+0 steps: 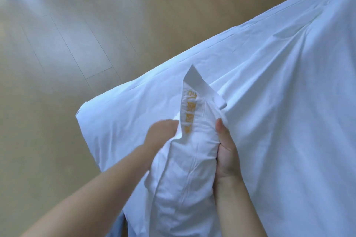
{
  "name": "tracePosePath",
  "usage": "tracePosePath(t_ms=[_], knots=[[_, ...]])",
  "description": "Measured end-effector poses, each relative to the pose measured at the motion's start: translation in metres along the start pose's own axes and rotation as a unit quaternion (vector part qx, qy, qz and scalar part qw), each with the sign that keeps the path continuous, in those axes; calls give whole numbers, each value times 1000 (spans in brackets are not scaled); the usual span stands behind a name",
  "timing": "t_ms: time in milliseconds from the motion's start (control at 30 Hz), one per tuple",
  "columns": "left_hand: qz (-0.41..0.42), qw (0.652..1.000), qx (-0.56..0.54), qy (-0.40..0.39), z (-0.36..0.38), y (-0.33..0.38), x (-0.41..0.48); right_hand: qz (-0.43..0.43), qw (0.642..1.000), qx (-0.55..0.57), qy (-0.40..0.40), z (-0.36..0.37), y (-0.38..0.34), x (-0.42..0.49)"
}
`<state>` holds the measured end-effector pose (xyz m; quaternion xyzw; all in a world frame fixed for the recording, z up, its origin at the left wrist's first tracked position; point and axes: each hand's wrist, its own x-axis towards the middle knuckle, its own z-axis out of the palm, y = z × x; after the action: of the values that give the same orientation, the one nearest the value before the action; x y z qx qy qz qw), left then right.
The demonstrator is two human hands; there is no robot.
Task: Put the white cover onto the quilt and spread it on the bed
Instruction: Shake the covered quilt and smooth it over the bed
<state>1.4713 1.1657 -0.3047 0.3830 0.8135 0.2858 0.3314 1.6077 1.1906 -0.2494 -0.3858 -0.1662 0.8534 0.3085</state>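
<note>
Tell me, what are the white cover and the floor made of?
White cover: probably thin cotton-like cloth, matte; it wrinkles and drapes softly. Floor: likely wood or wood-look planks, smooth and shiny; plank seams and light glare show.

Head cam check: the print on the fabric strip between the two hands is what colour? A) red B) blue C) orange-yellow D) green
C: the lettering running along the strip of the bunched white fabric, which the right hand grips, is plainly orange-yellow.
</note>
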Motion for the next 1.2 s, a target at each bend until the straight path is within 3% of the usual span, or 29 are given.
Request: tracePosePath(t_ms=[67,100,133,200,233,300,367,467,533,633,667,733,800,867,933,1067,1133,1200], knots=[[-1,997,41,-61,5,3,-1,-21,999,-31,22,-5,-3,0],[-9,995,83,-56,2,-6,-5,-31,998,-55,28,-6,-5,0],[-44,994,63,-71,-2,-16,-7,-39,995,-80,40,-6,-5,0],[-53,998,-41,10,-20,-20,-19,-46,990,-127,51,-2,-2,4],[-60,986,-150,43,-31,-11,-24,-49,987,-148,45,2,1,6],[-78,955,-284,-30,-44,10,-32,-57,975,-210,40,8,10,10],[-84,952,-268,-122,-42,21,-40,-88,943,-318,45,12,23,15],[-115,946,-276,-121,-37,17,-35,-143,882,-447,53,17,44,20],[-208,904,-363,-85,-40,15,-34,-128,878,-460,30,20,47,21],[-246,846,-472,-11,-47,7,-43,-114,881,-456,59,13,35,25],[-245,835,-493,10,-53,6,-52,-115,858,-491,97,8,28,28],[-236,816,-527,32,-64,1,-69,-84,759,-628,151,-1,18,27],[-236,792,-563,28,-74,-4,-84,-65,668,-726,151,-2,21,20],[-238,780,-579,15,-81,-8,-93,-143,624,-753,152,2,38,10],[-243,785,-570,0,-87,-7,-94,-232,627,-725,163,8,56,2],[-231,787,-571,-18,-105,-7,-99,-250,645,-699,183,28,67,-3],[-196,768,-609,-29,-128,-5,-106,-328,671,-634,201,53,64,-10],[-127,772,-622,-25,-165,5,-115,-403,699,-557,198,94,58,-20]])
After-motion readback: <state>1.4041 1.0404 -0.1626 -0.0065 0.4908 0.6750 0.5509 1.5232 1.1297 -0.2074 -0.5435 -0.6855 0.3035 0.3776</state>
